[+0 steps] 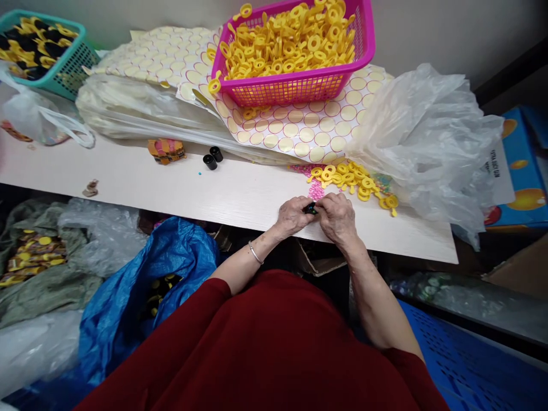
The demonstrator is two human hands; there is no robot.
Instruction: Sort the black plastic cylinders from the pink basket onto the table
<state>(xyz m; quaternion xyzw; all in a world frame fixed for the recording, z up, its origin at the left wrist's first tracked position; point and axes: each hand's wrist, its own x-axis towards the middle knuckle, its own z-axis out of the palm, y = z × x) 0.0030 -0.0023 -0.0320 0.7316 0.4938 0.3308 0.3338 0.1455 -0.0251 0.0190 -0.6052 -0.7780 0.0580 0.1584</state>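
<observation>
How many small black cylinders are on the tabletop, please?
2: the nearer black cylinder and the farther black cylinder, right of the orange block. The left hand and right hand may hide another.

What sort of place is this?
Likely a small assembly workshop: a pink plastic basket heaped with yellow handled rings, a circle-patterned sheet, and the left hand and right hand holding a small dark part.

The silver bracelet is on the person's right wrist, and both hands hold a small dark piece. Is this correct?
Not quite: the head view shows the silver bracelet on the left wrist, not the right. The left hand and right hand do both hold the small dark piece.
</observation>
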